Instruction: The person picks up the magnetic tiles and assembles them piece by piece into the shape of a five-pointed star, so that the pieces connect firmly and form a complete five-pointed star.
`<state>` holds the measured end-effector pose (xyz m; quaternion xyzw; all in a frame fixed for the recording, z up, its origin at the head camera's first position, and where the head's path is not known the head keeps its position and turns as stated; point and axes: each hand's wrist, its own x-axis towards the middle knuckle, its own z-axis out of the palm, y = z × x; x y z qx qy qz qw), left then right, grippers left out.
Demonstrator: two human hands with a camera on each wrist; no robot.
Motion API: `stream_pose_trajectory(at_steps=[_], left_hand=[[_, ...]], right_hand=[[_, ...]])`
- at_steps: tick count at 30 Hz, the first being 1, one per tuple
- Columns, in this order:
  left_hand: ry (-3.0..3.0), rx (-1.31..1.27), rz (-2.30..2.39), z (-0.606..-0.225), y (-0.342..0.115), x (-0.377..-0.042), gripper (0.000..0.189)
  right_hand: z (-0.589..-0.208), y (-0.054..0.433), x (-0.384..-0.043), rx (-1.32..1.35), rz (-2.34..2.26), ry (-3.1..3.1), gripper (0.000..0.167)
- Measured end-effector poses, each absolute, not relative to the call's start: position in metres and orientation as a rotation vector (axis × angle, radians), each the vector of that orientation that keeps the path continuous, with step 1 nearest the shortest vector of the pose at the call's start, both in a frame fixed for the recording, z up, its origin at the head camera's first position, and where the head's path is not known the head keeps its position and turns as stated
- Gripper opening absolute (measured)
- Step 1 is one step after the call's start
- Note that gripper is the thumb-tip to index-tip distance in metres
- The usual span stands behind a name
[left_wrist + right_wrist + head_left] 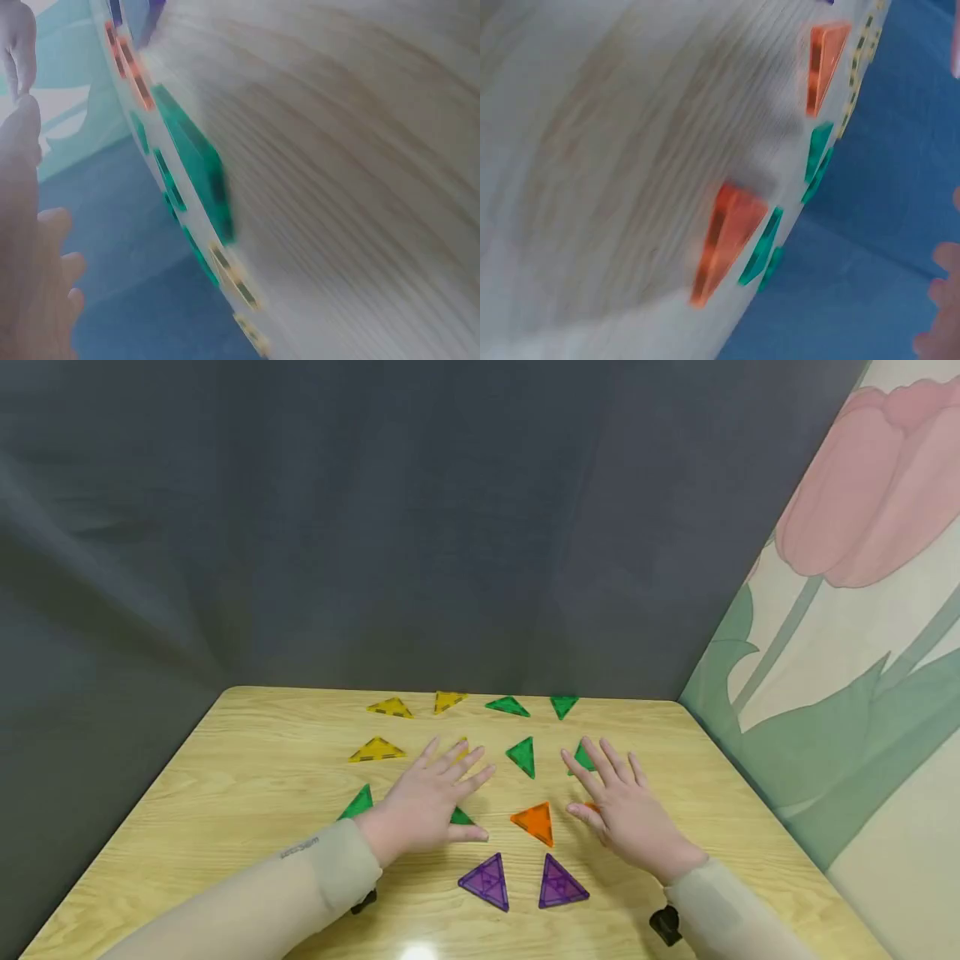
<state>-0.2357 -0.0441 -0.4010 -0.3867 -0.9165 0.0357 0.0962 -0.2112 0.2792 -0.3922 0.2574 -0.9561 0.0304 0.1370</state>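
My left hand point(427, 797) is spread above the table with its fingers apart and nothing in it. Beneath it, green triangle tiles peek out on either side, one left of the wrist point(357, 802) and a sliver by the thumb point(461, 817); a yellow tile point(462, 748) is partly covered by the fingers. My right hand point(626, 810), also spread and holding nothing, hovers over an orange triangle tile point(731, 232) that it mostly hides in the head view. A green tile point(582, 758) shows past its fingertips. Another orange tile point(535, 823) lies between the hands.
Two purple triangle tiles point(486, 882) lie nearest the front. Farther back are yellow tiles point(377, 749) at left and green tiles point(521, 757) at right, all flat on the wooden table point(247, 777). A dark cloth point(450, 527) hangs behind; a tulip-patterned curtain point(855, 693) borders the right.
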Motion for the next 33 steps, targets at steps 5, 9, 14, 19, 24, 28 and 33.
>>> stream_pose_trajectory(at_steps=[5,9,14,19,24,28,33], left_hand=[[-2.726,-1.325,0.048,-0.404,-0.022,-0.235,0.073],[-2.763,-1.455,-0.005,-0.408,-0.005,-0.234,0.053],[-2.773,-1.524,0.017,-0.407,0.012,-0.232,0.049],[-2.794,-1.567,0.023,-0.406,0.023,-0.232,0.05],[-2.861,-1.531,0.035,-0.41,0.024,-0.23,0.052],[-2.92,-1.488,0.075,-0.409,0.027,-0.229,0.063],[-2.934,-1.47,0.088,-0.407,0.031,-0.226,0.066]], right_hand=[[-0.395,0.306,-0.204,0.693,0.183,-2.83,0.06],[-0.399,0.325,-0.196,0.724,0.209,-2.891,0.051],[-0.408,0.336,-0.187,0.789,0.283,-2.983,0.048],[-0.415,0.333,-0.18,0.802,0.289,-2.989,0.051],[-0.419,0.313,-0.179,0.852,0.31,-2.955,0.049],[-0.421,0.296,-0.18,0.902,0.357,-2.956,0.051],[-0.426,0.278,-0.182,0.899,0.415,-2.97,0.053]])
